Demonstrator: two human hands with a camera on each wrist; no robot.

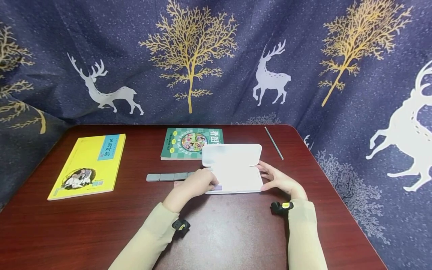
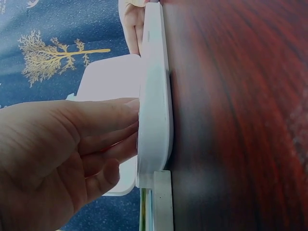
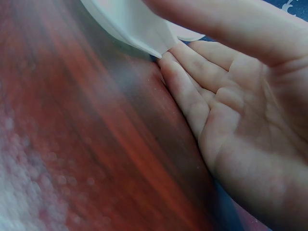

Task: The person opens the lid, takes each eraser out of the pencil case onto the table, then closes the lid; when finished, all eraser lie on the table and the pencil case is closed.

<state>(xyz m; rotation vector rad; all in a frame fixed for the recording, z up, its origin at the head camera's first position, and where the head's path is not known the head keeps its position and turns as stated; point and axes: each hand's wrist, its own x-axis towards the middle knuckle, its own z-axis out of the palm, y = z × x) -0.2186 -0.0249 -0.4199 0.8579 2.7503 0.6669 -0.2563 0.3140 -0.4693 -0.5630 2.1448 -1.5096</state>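
Note:
A white pencil case [image 1: 236,180] lies on the table with its lid [image 1: 233,155] raised at the back. My left hand [image 1: 199,183] reaches over its left end with bent fingers. Those fingertips are down inside, right at a small purple piece [image 1: 217,187] near the front wall. In the left wrist view the case wall [image 2: 155,96] hides the fingertips, so I cannot tell whether they pinch the piece. At the opposite end my right hand [image 1: 281,182] holds the case, thumb at the front corner and fingers farther back along the side.
A row of grey blocks [image 1: 167,177] lies left of the case, a pink piece [image 1: 177,183] beside it. Behind stands a green book [image 1: 175,144] lying flat. A yellow book [image 1: 89,165] is at far left, a pencil [image 1: 274,143] at back right.

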